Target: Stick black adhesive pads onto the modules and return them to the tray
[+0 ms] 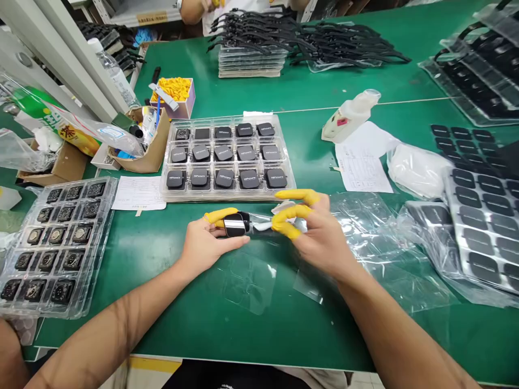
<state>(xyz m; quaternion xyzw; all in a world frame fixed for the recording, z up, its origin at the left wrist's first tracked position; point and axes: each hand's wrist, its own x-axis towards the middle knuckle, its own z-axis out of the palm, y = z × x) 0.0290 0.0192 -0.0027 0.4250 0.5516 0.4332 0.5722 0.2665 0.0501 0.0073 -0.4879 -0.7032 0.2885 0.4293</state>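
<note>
My left hand [206, 240], a yellow finger cot on its index finger, grips a black smartwatch body [237, 224] by its edges, glossy face turned up. To its right, my right hand [314, 232] wears yellow finger cots and pinches a small white, partly see-through piece [263, 225] close to the watch. The right fingers are slightly blurred, so whether this piece touches the watch is unclear. Just beyond the hands, a clear tray [164, 192] holds rows of black square covers and, at its far left corner, a bare watch face [182, 134].
At left lies another clear tray [93, 292] of watch bodies. Clear plastic sheets [381, 243] and a stack of black square pieces [480, 240] occupy the right. A white bottle [351, 116], a box of yellow finger cots [186, 105] and black straps [259, 32] stand farther back.
</note>
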